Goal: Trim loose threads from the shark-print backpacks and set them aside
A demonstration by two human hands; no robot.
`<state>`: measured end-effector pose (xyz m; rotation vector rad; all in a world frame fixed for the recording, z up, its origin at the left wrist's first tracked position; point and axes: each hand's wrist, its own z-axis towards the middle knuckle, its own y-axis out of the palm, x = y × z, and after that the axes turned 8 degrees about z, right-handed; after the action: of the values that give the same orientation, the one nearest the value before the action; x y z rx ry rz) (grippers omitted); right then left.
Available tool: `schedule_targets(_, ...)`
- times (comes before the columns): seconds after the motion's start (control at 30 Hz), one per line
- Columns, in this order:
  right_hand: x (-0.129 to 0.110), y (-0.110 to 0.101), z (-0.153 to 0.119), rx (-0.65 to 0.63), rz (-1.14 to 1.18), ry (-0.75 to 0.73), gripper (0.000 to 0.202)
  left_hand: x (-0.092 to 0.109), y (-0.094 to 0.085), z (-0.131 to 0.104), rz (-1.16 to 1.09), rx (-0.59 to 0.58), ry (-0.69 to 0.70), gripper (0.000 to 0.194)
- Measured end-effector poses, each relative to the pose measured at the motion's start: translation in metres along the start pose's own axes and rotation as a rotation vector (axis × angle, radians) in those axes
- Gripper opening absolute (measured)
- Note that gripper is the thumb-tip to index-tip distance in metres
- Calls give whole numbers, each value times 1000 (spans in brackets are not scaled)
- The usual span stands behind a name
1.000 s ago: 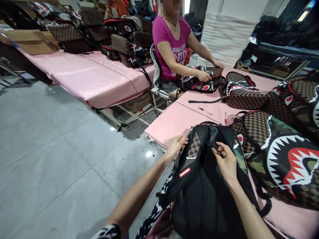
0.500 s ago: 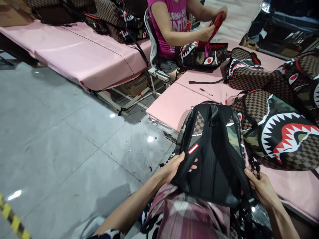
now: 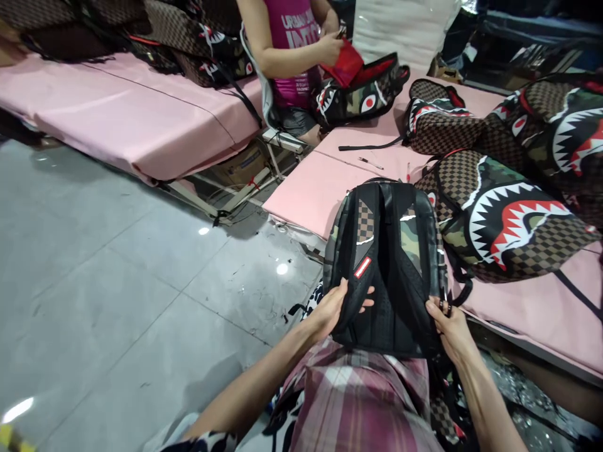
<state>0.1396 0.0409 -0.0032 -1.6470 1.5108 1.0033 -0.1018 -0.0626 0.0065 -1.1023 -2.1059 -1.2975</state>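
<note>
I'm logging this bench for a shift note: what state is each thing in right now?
Black backpack: back panel up, gripped at both lower sides.
Left hand: closed on its left strap.
Right hand: gripping its right edge.
Shark-mouth backpack: lying on the pink table, closed.
Co-worker's bag: open, red lining showing.

Both forearms extended forward; left hand [image 3: 335, 307] fingers curled in grip, right hand [image 3: 450, 326] pinching, palm down
</note>
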Motion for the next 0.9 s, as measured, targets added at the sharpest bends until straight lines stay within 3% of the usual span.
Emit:
schedule_targets(0.3, 8, -6, 1, -49, 36, -37, 41, -5, 2, 8, 17, 83, -76, 47)
schedule_targets(0.4, 9, -7, 1, -70, 59, -13, 40, -5, 4, 7, 91, 91, -89, 48)
schedule_targets(0.47, 11, -7, 1, -77, 77, -2, 41, -8, 3, 8, 231, 171, -56, 47)
schedule_targets(0.53, 12, -7, 3, -72, 87, 1, 43, -13, 3, 10, 499, 407, 121, 47)
schedule_targets(0.6, 13, -5, 4, -58, 89, 1, 44, -16, 9, 14, 845, 671, 454, 45)
schedule_targets(0.63, 13, -5, 4, -55, 90, 2, 45, -17, 14, 17, 1014, 733, 632, 40)
schedule_targets(0.7, 12, -2, 4, -60, 96, 4, 46, -18, 30, 27, 1285, 677, 892, 26)
schedule_targets(0.73, 11, -1, 4, -66, 98, 5, 46, -19, 39, 33, 1376, 613, 958, 20)
schedule_targets(0.8, 9, 1, 3, -74, 94, 2, 47, -21, 56, 48, 1471, 522, 997, 15)
schedule_targets(0.9, 5, 4, 0, -67, 59, -4, 46, -25, 70, 67, 1498, 503, 986, 12)
